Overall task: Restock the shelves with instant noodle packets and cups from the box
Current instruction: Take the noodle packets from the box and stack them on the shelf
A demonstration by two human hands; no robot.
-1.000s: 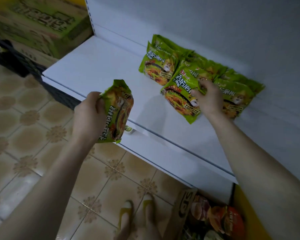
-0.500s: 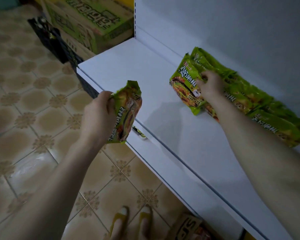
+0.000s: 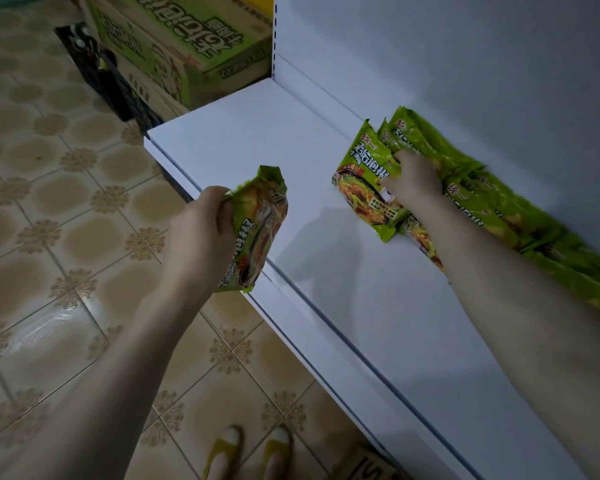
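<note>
While the right hand [image 3: 411,178] presses flat on the shelved row of packets [image 3: 471,202], the left hand [image 3: 201,233] clenches a spare packet [image 3: 260,226]. Held upright, it hangs left of that row, so the left hand is the one to bring it across.

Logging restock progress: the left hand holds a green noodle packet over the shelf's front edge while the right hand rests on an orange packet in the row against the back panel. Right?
Not quite. The head view shows the right hand on a green noodle packet, not orange. The rest stands: the left hand holds a green packet over the shelf front edge.

Row of packets [image 3: 492,216] partly behind right forearm; box [image 3: 371,469] cut off at bottom edge
</note>
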